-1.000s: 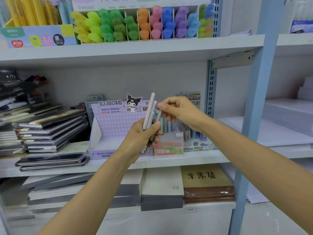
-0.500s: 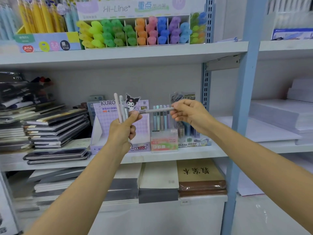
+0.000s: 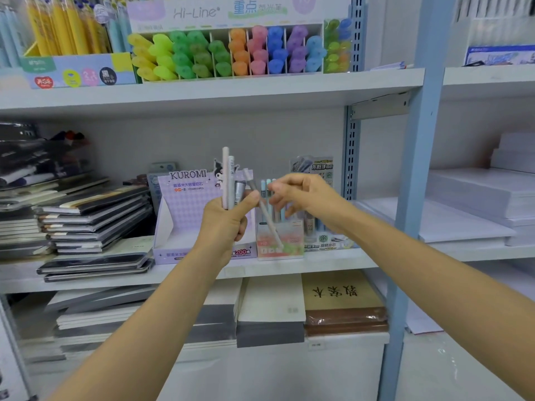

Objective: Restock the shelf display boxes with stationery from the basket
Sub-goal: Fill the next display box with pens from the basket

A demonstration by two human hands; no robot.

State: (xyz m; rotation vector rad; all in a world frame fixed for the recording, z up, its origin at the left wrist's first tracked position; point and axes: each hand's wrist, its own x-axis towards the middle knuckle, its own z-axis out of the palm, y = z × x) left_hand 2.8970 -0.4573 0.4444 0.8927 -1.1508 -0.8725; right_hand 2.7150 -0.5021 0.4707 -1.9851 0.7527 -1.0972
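A person's left hand (image 3: pixel 228 227), fingers curled tight and thumb pushed forward, grips a bundle of pens (image 3: pixel 230 183) upright in front of the middle shelf (image 3: pixel 333 264). The right hand (image 3: pixel 307 198) appears to pinch a single pen (image 3: pixel 265 211) between thumb and fingertips, though blur leaves the exact hold uncertain. The pen is tilted, its lower end pointing at the pink display box (image 3: pixel 278 244).

Restocking looks to be midway. The pen is not yet in the box, several more sit in the left fist, and the basket is out of view.

At the shelf's front edge the pink box, already holding a row of pastel pens, stands just beside the purple Kuromi display box (image 3: pixel 188 204). The Kuromi box's tray looks largely bare and may need filling.

Stacked notebooks (image 3: pixel 95 215) fill the shelf's left end. Beyond a blue upright (image 3: pixel 417 169), reams of white paper (image 3: pixel 477 198) rest on the neighbouring shelf. Above, at the top shelf's front edge, highlighters (image 3: pixel 231 53) stand sorted by colour in a Hi-Line box.
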